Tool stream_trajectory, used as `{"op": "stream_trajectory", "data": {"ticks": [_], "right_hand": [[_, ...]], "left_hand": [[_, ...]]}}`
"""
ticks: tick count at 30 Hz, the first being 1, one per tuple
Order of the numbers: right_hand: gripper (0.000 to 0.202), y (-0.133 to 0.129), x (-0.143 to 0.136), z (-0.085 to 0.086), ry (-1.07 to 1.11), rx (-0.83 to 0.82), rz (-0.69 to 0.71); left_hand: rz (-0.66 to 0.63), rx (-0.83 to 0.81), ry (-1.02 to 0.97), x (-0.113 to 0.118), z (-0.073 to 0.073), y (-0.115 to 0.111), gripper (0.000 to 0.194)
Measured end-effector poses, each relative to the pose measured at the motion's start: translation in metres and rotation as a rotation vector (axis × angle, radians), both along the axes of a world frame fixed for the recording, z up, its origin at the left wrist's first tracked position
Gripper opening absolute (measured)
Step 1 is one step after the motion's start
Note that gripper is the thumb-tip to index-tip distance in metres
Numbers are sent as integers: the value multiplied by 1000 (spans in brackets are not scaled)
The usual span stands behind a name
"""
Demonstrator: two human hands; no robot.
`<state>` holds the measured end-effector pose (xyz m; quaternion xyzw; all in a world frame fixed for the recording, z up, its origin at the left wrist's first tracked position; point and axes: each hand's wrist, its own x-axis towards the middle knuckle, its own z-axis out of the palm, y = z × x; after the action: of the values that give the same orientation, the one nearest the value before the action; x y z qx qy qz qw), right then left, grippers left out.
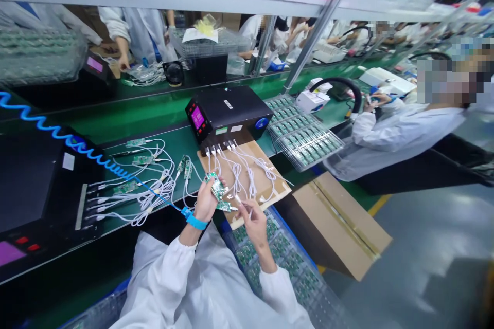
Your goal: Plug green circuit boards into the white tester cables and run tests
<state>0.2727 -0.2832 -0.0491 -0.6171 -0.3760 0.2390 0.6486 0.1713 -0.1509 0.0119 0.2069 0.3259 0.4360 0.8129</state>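
Observation:
My left hand point(206, 201), with a blue strap on its wrist, is closed around a green circuit board point(215, 186). Just right of it, my right hand point(252, 220) pinches the white plug end of a cable point(238, 199) close to the board's edge. Another small board point(224, 206) with a cable attached lies below the held one. Behind my hands stands a black box with a pink screen point(229, 113); white cables run from its front over a cardboard sheet point(262, 157). More wired boards point(143, 160) lie to the left.
A second black box point(34, 180) fills the left side, under a coiled blue cord point(57, 132). Trays of boards point(303, 133) sit at the right and below my right hand. A carton point(341, 223) stands right; a person in white point(401, 128) works beyond.

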Motion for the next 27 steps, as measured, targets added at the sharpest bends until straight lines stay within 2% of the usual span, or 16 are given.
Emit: {"op": "stream_trajectory", "data": {"ticks": [4, 9, 20, 27], "right_hand": [[18, 10, -7, 10, -93, 9, 20], [16, 13, -9, 16, -134, -16, 26], [15, 16, -9, 19, -119, -14, 51], [17, 15, -8, 20, -119, -23, 70]], "left_hand": [[-12, 9, -12, 3, 1, 1, 43], [-17, 24, 0, 4, 2, -3, 46], [-34, 16, 11, 2, 2, -4, 49], [-13, 20, -15, 1, -4, -4, 46]]}}
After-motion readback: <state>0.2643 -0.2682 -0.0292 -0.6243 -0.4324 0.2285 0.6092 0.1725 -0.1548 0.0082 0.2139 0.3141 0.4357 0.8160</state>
